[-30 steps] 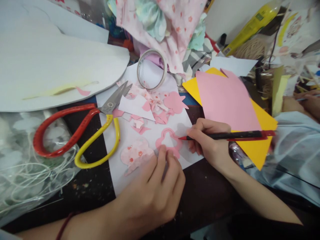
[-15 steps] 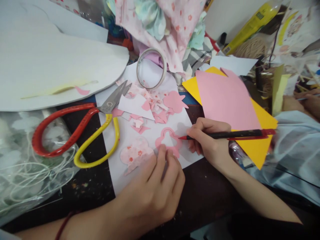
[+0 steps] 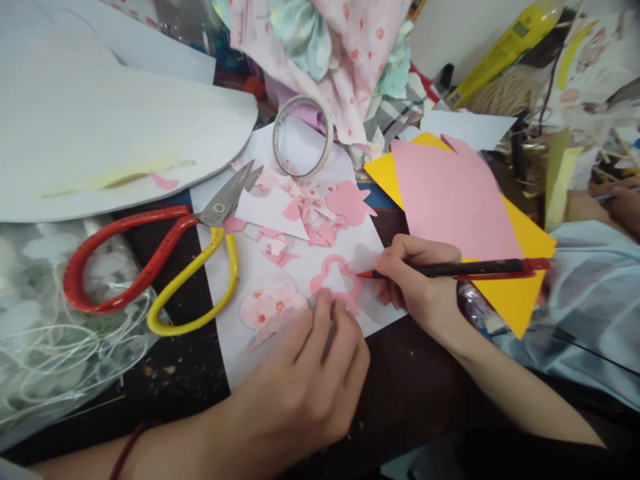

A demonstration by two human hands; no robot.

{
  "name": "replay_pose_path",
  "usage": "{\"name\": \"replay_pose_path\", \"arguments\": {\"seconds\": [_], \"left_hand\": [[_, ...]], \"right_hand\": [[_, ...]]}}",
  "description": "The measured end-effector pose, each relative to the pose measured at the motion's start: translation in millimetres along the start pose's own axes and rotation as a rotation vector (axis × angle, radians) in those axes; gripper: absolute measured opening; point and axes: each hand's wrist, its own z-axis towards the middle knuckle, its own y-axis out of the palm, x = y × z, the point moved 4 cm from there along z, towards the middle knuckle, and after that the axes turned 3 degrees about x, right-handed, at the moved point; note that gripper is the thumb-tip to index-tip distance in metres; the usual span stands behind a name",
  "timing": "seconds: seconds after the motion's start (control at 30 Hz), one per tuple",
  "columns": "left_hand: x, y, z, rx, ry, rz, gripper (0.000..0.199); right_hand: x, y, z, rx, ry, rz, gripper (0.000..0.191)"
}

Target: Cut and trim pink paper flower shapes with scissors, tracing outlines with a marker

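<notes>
A pink paper outline shape (image 3: 354, 293) lies on the white sheet (image 3: 231, 347). The bent fingertips of my left hand (image 3: 317, 373) rest on its lower edge; the thumb is hidden. My right hand (image 3: 415, 280) grips a black and red pen (image 3: 470, 268), whose red tip meets the outline's right side. Left of the outline lies a patterned cloth cutout (image 3: 267, 307), partly behind my left hand. Above are pink and patterned scraps (image 3: 320, 223) and a pink cutout (image 3: 347, 203). Scissors (image 3: 218, 212) with one red and one yellow handle lie open at the left.
A tape roll (image 3: 327, 137) stands at the sheet's back, before patterned cloth (image 3: 360, 60). Pink paper (image 3: 450, 200) lies over yellow sheets (image 3: 520, 307). A white board (image 3: 130, 127) and plastic bag (image 3: 45, 333) fill the left. Another person's hand (image 3: 625, 203) is far right.
</notes>
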Motion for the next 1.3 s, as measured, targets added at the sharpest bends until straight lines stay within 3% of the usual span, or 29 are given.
{"name": "replay_pose_path", "arguments": {"seconds": [1.3], "left_hand": [[0.1, 1.5, 1.1, -0.009, 0.0, 0.002, 0.04]], "right_hand": [[-0.1, -2.0, 0.0, 0.006, 0.014, -0.002, 0.033]]}}
